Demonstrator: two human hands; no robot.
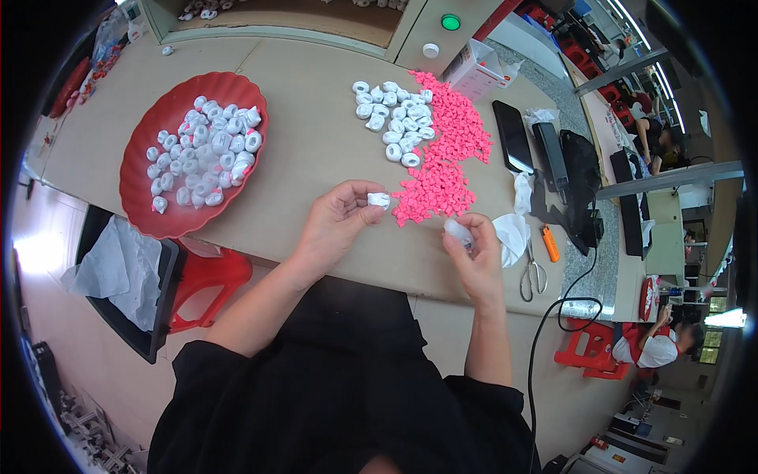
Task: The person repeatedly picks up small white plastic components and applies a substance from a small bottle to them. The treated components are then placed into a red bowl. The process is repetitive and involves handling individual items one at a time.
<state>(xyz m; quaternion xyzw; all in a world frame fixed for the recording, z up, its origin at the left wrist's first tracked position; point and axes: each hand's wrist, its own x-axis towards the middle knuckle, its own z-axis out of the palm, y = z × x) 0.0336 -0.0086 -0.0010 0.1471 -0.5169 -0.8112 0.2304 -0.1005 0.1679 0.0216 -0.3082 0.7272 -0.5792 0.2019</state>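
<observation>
My left hand [334, 223] pinches a small white-wrapped piece [379, 200] between thumb and fingers, just above the table's front part. To its right, my right hand [482, 265] is closed around a whitish, translucent piece [457, 232] whose kind I cannot make out. Between and beyond the hands spreads a heap of small bright pink pieces [442, 186]. Against its left side lie many white-wrapped, ring-like pieces [396, 122]. More wrapped pieces, some with pink showing, fill the middle of a red scalloped bowl [136, 178] at the left.
Scissors [534, 272], an orange-handled tool [550, 245], crumpled white cloth [512, 237] and a black phone [512, 136] lie right of my hands. A black cable [545, 316] hangs off the edge. A white box [474, 69] stands behind. A red stool [209, 288] is below left.
</observation>
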